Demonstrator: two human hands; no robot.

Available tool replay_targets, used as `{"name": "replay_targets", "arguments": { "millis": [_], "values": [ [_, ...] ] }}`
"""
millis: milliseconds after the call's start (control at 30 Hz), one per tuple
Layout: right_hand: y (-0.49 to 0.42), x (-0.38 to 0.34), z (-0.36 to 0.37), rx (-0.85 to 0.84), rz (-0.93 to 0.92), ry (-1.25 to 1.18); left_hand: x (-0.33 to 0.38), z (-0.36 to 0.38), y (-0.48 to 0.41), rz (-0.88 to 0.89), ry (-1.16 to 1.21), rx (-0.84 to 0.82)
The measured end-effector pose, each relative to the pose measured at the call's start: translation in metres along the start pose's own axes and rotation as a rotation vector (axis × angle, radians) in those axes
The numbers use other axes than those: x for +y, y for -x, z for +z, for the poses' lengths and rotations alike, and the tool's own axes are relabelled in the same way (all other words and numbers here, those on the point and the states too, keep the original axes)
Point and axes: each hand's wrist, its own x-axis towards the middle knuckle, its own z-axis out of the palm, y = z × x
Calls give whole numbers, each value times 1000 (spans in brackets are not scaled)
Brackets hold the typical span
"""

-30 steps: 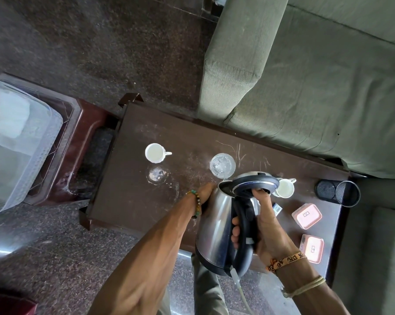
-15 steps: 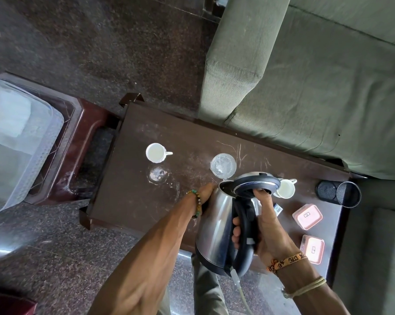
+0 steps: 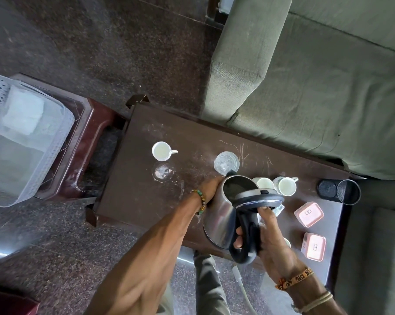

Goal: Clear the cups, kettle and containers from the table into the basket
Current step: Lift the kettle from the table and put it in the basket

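steel kettle (image 3: pixel 219 214), lid (image 3: pixel 259 198) open, tilted over table (image 3: pixel 135 189) edge. right hand (image 3: pixel 271 242) fingers clamped round black handle (image 3: pixel 246 237). left hand (image 3: pixel 211 187) against far side, fingers hidden, cannot tell. probably rigid, slick, hefty: carry by handle.

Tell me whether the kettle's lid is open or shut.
Open: the lid is tilted back toward the handle, and the dark inside of the kettle shows.
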Motion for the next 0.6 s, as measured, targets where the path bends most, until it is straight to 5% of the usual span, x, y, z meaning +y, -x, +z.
{"name": "replay_targets", "arguments": {
  "millis": [600],
  "values": [
    [104,-15,90,-97,-202,61,46,-62,139,526,-245,90]
  ]
}}
